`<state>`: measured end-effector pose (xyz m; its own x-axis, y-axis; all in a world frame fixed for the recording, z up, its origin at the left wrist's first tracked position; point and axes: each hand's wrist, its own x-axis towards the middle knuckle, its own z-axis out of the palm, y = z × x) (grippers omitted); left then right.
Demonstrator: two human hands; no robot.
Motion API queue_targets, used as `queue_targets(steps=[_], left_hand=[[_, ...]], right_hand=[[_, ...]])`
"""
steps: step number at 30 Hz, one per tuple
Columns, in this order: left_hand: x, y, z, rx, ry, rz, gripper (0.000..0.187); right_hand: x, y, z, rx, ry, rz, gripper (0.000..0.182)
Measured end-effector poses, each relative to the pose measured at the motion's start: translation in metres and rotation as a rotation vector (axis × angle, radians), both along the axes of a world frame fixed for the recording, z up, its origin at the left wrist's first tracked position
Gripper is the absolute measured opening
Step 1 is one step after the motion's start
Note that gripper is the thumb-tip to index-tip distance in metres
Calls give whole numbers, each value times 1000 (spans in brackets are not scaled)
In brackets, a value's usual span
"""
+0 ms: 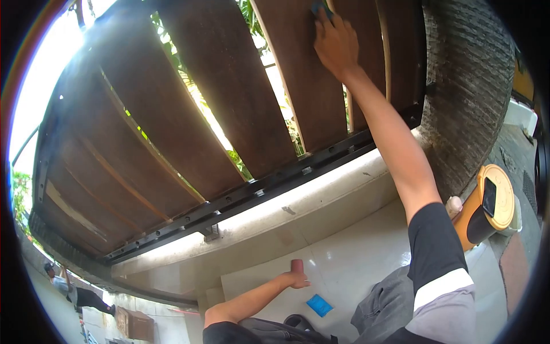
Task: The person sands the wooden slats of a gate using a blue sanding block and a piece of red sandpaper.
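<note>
My right hand is raised against a dark brown wooden slat of the fence, its fingers closed round a small dark bluish thing pressed to the wood near the top of the view. Low in the middle, my left hand is wrapped round a reddish cylinder, held above the pale tiled floor. A bright blue packet lies on the tiles just below and right of that hand.
A black metal rail runs under the slats, above a pale ledge. At right stand a rough stone pillar and a yellow container with a phone on top. Another person is at far lower left, near a brown box.
</note>
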<state>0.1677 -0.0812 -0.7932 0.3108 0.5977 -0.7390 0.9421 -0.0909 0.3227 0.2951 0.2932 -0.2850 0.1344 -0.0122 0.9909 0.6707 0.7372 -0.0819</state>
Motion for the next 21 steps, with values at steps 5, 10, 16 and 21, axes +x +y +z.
queue_targets(steps=[5,10,16,21], left_hand=[[-6,2,-2,-2,-14,22,64],[-7,1,-6,-60,40,29,68],[6,8,12,-75,1,31,71],[4,19,10,-62,27,35,72]], right_hand=[[7,0,-81,-208,-171,159,35],[1,3,43,-176,-116,128,37],[13,-18,24,-353,-98,184,39],[19,-25,-111,-323,-215,203,45]])
